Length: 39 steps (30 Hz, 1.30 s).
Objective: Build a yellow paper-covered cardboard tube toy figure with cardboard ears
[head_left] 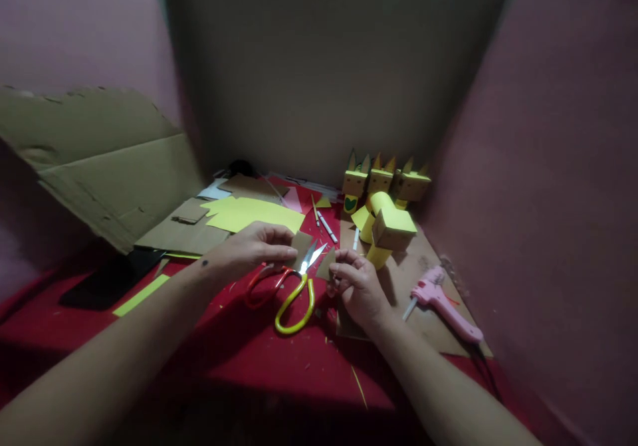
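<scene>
My left hand (272,243) pinches a small piece of brown cardboard (302,249) between thumb and fingers. A second small cardboard piece (326,264) is gripped in my right hand (356,283), a short way to the right. Between and below the hands lie scissors (295,306) with one red and one yellow handle, blades parted and pointing away from me. Just beyond my right hand stands a yellow paper figure (381,223) with a box-shaped cardboard head.
A pink glue gun (446,306) rests on a cardboard sheet (419,330) at right. Several eared cardboard figures (381,181) stand behind. Yellow paper (254,215), cardboard sheets and a large cardboard flap (109,147) occupy the left. Pens (327,226) lie on the red cloth (239,359).
</scene>
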Available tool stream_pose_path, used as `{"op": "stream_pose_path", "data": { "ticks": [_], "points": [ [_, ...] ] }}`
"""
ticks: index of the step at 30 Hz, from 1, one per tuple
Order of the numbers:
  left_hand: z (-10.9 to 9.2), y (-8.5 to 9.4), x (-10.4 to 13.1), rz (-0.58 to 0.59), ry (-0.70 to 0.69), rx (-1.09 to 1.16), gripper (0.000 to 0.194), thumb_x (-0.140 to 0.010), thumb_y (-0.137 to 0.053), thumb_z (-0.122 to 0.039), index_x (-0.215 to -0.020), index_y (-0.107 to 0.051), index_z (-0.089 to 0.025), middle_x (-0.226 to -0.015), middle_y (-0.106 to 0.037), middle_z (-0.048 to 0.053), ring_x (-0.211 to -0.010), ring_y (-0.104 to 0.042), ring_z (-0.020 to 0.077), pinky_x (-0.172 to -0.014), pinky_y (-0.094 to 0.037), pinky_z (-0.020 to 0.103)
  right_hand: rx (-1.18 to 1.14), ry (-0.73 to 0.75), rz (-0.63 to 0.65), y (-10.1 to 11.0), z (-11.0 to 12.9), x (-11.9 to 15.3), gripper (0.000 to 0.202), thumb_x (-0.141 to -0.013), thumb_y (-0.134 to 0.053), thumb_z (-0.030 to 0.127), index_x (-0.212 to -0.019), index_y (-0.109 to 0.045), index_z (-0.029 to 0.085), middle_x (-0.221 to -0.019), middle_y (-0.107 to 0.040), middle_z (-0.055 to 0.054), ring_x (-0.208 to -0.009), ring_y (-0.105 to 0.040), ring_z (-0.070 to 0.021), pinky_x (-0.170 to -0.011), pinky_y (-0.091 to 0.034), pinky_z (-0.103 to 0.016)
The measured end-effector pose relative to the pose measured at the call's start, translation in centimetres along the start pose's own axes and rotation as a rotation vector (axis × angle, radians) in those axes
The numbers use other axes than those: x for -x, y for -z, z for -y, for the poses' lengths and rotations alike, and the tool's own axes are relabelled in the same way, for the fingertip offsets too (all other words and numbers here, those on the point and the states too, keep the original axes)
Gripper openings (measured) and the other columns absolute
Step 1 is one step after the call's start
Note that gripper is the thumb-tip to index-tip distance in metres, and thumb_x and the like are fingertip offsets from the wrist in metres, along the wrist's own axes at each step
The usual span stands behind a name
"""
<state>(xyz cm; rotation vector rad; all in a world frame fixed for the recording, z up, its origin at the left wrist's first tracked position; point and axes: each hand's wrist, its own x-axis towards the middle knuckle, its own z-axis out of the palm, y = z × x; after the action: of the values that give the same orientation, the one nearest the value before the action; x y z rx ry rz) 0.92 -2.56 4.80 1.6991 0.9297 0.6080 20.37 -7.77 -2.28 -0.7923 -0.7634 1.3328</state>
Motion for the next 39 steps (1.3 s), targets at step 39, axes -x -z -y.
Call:
{"op": "stream_pose_path", "data": {
  "ticks": [39],
  "points": [
    [3.5, -2.4, -1.3, -0.229, -0.603, -0.245, 0.011, -0.090, -0.061, -0.018, -0.094, -0.071, -0.015, -0.080, -0.074, 0.005, -0.068, -0.070, 0.0155, -0.062, -0.058, 0.026, -0.042, -0.080, -0.001, 0.0, 0.8, 0.0, 0.028, -0.056, -0.083, 0.020, -0.070, -0.060, 0.018, -0.057, -0.066, 0.003, -0.044, -0.060, -0.0115, -0.042, -0.049, -0.021]
  ]
}}
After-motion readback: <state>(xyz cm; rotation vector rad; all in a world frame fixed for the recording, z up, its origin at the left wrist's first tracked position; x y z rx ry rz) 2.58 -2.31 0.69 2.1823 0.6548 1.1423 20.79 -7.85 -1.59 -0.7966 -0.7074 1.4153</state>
